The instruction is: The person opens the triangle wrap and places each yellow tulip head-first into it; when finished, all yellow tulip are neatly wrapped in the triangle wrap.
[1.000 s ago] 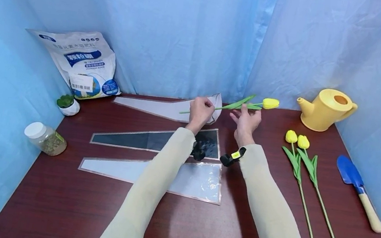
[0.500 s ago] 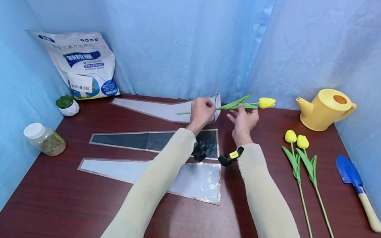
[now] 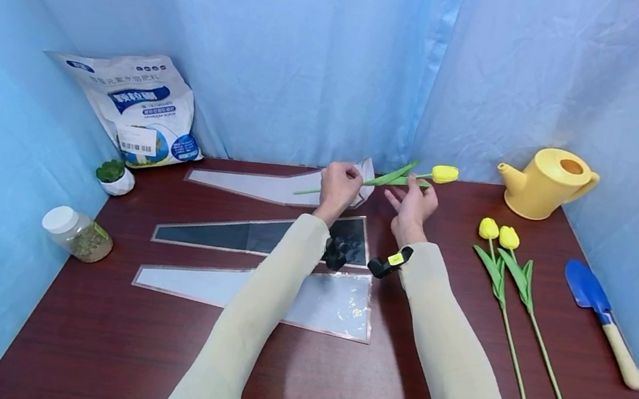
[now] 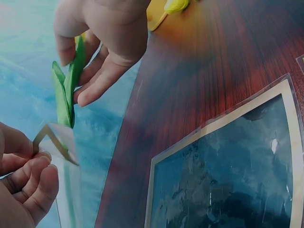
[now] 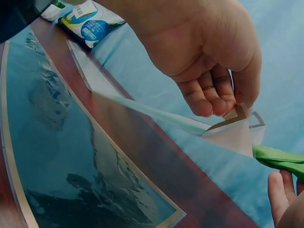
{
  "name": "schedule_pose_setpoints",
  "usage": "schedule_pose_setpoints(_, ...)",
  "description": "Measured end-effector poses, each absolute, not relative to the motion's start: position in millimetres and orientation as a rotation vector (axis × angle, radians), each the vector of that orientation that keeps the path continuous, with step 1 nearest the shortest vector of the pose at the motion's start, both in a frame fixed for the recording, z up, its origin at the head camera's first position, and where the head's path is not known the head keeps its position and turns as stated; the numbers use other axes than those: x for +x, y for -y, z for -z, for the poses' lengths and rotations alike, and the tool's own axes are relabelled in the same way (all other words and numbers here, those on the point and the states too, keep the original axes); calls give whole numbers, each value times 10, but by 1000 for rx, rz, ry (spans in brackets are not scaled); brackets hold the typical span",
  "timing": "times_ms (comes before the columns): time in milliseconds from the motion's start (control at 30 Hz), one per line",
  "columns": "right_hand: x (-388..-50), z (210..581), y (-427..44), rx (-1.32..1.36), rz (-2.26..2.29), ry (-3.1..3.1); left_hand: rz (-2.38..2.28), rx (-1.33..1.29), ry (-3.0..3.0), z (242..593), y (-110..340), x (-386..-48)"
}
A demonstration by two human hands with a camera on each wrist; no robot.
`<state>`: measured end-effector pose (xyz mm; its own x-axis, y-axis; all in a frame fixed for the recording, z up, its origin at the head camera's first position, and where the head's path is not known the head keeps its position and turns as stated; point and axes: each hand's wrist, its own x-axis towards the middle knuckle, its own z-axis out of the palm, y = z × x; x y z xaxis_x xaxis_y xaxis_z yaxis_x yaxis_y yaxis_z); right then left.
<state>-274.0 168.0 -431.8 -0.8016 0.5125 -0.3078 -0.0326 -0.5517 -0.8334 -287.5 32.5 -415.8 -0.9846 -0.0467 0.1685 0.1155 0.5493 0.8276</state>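
My left hand (image 3: pixel 339 192) pinches the mouth edge of a white, see-through flower sleeve (image 3: pixel 254 183) at the back of the table. In the right wrist view that mouth (image 5: pixel 232 135) stands raised and spread. A yellow tulip (image 3: pixel 444 174) lies across it, its green stem running left inside the sleeve and its leaves just outside the mouth. My right hand (image 3: pixel 414 209) holds the tulip by the leaves, below the bloom. The left wrist view shows the thumb and fingers of the right hand (image 4: pixel 107 42) around the leaves (image 4: pixel 69 90), with the bloom mostly hidden.
Nearer me lie a dark sleeve (image 3: pixel 216 233) and another white sleeve (image 3: pixel 191 280). Two tulips (image 3: pixel 509 238), a yellow watering can (image 3: pixel 542 186) and a blue trowel (image 3: pixel 586 285) are on the right. A fertilizer bag (image 3: pixel 153 115), potted plant (image 3: pixel 114 177) and jar (image 3: pixel 78 235) stand left.
The tulip has slid a little leftward, its stem deeper into the sleeve. My right hand moved left with it, then back slightly right. The left hand stays at the sleeve's mouth.
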Motion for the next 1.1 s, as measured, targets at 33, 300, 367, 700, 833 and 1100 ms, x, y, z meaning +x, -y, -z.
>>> schedule_pose_setpoints(33, -2735, 4319, -1678, -772, -2394, 1267, 1410, -59, 2611, 4155, -329, -2876)
schedule_pose_setpoints(300, -2732, 4326, -1632, -759, -2421, 1308, 1409, -66, 2580, 4142, -364, -2873)
schedule_pose_setpoints(367, -2734, 4324, -1630, -750, -2427, 1310, 1408, -63, 2578, 4142, -363, -2873)
schedule_pose_setpoints(700, -2711, 4282, -1595, -728, -2424, 1372, 1414, -62, 2569, 4158, -349, -2871)
schedule_pose_setpoints(833, -2719, 4283, -1583, -716, -2420, 1415, 1408, -58, 2565, 4143, -357, -2863)
schedule_pose_setpoints(1100, -2721, 4295, -1606, -720, -2517, 1441, 1429, -54, 2547, 4108, -361, -2862)
